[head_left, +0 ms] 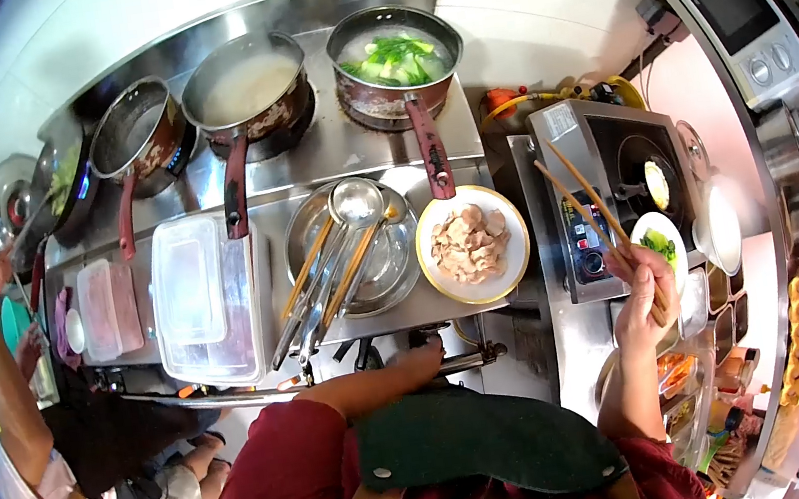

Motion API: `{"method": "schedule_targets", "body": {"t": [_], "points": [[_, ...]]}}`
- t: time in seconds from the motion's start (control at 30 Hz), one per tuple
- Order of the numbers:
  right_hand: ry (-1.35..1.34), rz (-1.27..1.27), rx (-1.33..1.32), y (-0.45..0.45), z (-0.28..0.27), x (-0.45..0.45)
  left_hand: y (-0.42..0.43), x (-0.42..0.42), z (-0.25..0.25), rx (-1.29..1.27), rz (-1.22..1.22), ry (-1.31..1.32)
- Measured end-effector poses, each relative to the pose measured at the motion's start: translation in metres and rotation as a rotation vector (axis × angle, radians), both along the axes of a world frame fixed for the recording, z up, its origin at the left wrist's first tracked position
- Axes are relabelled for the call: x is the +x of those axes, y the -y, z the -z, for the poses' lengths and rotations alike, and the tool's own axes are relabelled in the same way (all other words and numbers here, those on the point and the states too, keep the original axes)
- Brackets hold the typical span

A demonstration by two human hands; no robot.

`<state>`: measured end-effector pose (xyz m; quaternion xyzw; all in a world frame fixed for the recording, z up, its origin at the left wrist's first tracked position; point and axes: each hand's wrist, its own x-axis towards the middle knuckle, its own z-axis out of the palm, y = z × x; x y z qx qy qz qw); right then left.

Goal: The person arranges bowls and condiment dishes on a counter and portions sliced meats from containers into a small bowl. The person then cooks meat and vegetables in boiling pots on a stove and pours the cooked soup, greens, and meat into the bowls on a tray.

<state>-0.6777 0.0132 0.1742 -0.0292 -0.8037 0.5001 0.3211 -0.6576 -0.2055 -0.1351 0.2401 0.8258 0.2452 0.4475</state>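
Note:
My right hand (651, 302) is closed around a pair of wooden chopsticks (588, 209), whose tips point up and left over the portable cooker. Close by that hand sits a white bowl with leafy greens (659, 244). Down at the stove's front edge, my left hand (418, 360) has its fingers closed at a black stove knob (429, 334); the grip is partly hidden. Above it stands a gold-rimmed plate (434, 280) of sliced cooked meat (471, 243). Greens (398, 58) float in the liquid of the right-hand pot (380, 103).
A steaming pot (276, 114) and a smaller pan (149, 146) share the back burners, handles toward me. Ladles (355, 203) rest across a metal bowl (389, 286). Lidded plastic boxes (194, 297) stand left. A co-worker's arm (4, 352) works at the far-left wok.

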Motion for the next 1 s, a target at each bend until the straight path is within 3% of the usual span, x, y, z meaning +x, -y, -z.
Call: {"method": "schedule_targets", "body": {"t": [0.03, 0.33, 0.43, 0.83, 1.0], "points": [[0.000, -0.011, -0.019, 0.002, -0.001, -0.002, 0.002, 0.004, 0.006, 0.015, 0.123, -0.142], [-0.028, -0.084, -0.014, 0.008, -0.002, -0.023, -0.001, -0.003, -0.015, 0.018, -0.024, 0.022], [-0.045, -0.117, -0.015, 0.012, -0.003, -0.031, -0.003, 0.002, -0.002, 0.042, -0.074, -0.040], [-0.072, -0.158, 0.028, 0.007, -0.005, -0.044, -0.003, -0.006, -0.029, -0.048, -0.064, 0.051], [-0.075, -0.127, 0.152, 0.014, -0.014, -0.049, 0.000, -0.006, -0.013, 0.027, -0.061, 0.056]]}}
